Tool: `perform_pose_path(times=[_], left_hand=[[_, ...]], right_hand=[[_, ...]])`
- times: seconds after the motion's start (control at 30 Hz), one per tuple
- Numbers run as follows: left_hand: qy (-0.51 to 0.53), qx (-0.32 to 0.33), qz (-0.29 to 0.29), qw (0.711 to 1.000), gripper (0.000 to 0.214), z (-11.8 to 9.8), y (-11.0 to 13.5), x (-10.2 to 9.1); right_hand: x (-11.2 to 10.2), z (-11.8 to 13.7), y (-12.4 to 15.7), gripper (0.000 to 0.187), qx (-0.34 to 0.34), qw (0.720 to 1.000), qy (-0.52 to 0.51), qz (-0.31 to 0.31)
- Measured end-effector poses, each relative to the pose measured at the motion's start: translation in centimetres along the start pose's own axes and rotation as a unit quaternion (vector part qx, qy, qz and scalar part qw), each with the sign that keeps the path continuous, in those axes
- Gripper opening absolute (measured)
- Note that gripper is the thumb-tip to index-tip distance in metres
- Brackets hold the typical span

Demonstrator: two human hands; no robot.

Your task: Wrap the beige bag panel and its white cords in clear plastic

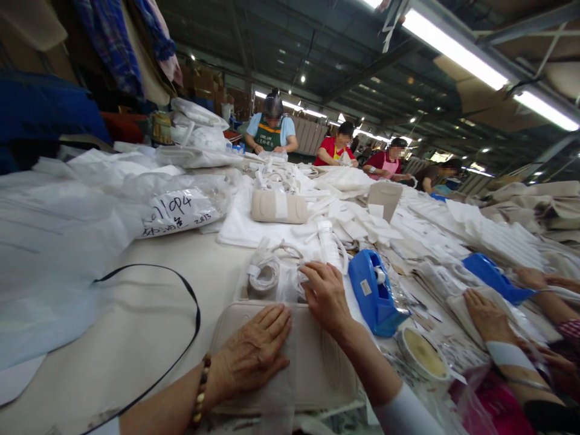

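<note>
A flat beige bag (326,368) lies right in front of me on the table. A translucent plastic strip (281,399) runs down its middle. My left hand (251,350) rests flat on the bag, its fingers stretched out and touching the strip's edge. At the bag's far edge my right hand (327,299) reaches in from the right, fingers bent but apart, the tips beside white wrapping. What lies under those fingertips is partly hidden. Just beyond the bag sits a coiled pale strap (264,275) in clear wrapping.
A blue tape dispenser (374,293) and a roll of tape (423,353) lie to the right. Left are plastic-wrapped packages (181,205) and a black cord (197,302). Ahead stands another beige bag (265,206). A co-worker's hand (489,317) works at the right; several people work farther back.
</note>
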State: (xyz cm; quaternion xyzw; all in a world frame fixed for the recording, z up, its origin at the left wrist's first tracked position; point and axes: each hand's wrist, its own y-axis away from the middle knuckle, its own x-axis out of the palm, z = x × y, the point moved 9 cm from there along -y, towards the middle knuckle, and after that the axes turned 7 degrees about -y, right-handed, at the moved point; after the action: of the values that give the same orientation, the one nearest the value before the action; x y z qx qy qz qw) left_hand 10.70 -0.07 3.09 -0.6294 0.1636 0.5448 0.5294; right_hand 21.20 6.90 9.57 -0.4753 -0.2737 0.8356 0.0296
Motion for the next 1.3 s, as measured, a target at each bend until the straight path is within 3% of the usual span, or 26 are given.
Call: perform_pose_path(times=[0.1, 0.17, 0.4, 0.53, 0.63, 0.8, 1.07, 1.3], left_hand=[[0.011, -0.006, 0.006, 1.000, 0.051, 0.2, 0.1, 0.2], [0.015, -0.011, -0.002, 1.000, 0.050, 0.3, 0.1, 0.1], [0.006, 0.004, 0.042, 0.999, 0.060, 0.1, -0.4, 0.5], [-0.005, 0.012, 0.040, 0.999, 0.062, 0.0, -0.5, 0.2], [-0.007, 0.005, 0.036, 0.999, 0.063, 0.1, -0.5, 0.0], [0.015, -0.001, 0.043, 0.999, 0.058, 0.2, -0.5, 0.1], [0.005, 0.006, 0.047, 0.999, 0.053, 0.1, -0.6, 0.1], [0.037, -0.035, 0.033, 0.998, 0.049, 0.9, -0.4, 0.1]], right_hand=[[4.1, -2.7, -2.4, 0.048, 0.100, 0.989, -0.022, 0.107], [5.4, -3.8, -2.7, 0.058, 0.129, 0.980, -0.035, 0.144], [6.3, -6.5, -2.6, 0.071, 0.179, 0.951, -0.082, 0.237], [6.6, -6.5, -2.5, 0.078, 0.173, 0.945, -0.077, 0.267], [6.7, -5.8, -2.3, 0.078, 0.158, 0.953, -0.044, 0.255], [6.0, -5.3, -2.2, 0.056, 0.134, 0.969, 0.029, 0.206], [6.2, -5.3, -3.7, 0.041, 0.133, 0.969, 0.104, 0.182], [6.9, -5.6, -3.9, 0.034, 0.176, 0.958, 0.158, 0.163]])
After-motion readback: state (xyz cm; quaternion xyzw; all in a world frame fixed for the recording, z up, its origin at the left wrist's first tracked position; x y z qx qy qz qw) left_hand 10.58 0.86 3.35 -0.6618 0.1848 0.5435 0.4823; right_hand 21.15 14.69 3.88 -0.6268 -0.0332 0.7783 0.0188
